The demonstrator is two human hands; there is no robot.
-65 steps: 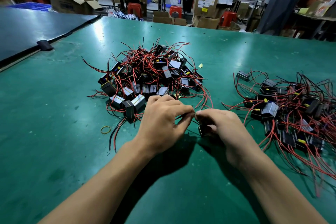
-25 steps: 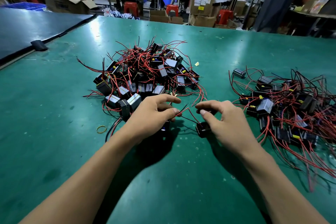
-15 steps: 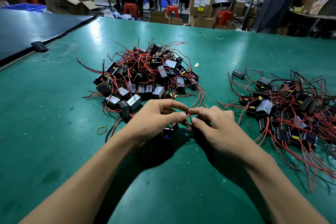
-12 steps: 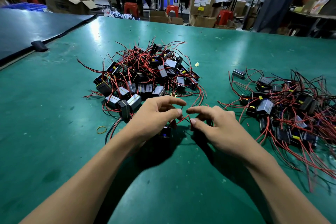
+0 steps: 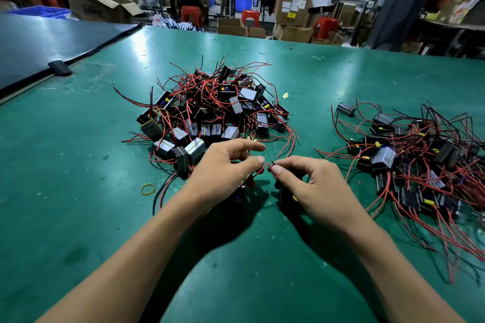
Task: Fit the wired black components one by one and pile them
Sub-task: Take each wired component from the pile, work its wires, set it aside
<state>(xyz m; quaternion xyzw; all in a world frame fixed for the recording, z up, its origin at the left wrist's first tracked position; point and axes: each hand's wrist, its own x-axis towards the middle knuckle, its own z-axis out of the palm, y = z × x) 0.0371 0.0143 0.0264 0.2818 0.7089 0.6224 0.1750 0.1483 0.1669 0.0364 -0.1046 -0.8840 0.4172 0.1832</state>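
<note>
Two heaps of small black components with red and black wires lie on the green table: a dense heap ahead of my hands and a looser heap to the right. My left hand pinches a red wire between thumb and forefinger; a black component hangs half hidden under its palm. My right hand pinches a wire end at its fingertips, which nearly touch the left ones. Another black component sits mostly hidden under the right palm.
A yellow rubber band lies left of my left wrist. A dark mat with a black clip covers the far left. Past the table's far edge stand cardboard boxes, red stools and people.
Over the last second my hands came together from slightly apart, and the pinched wire ends now meet at the fingertips. The two heaps have not moved.
</note>
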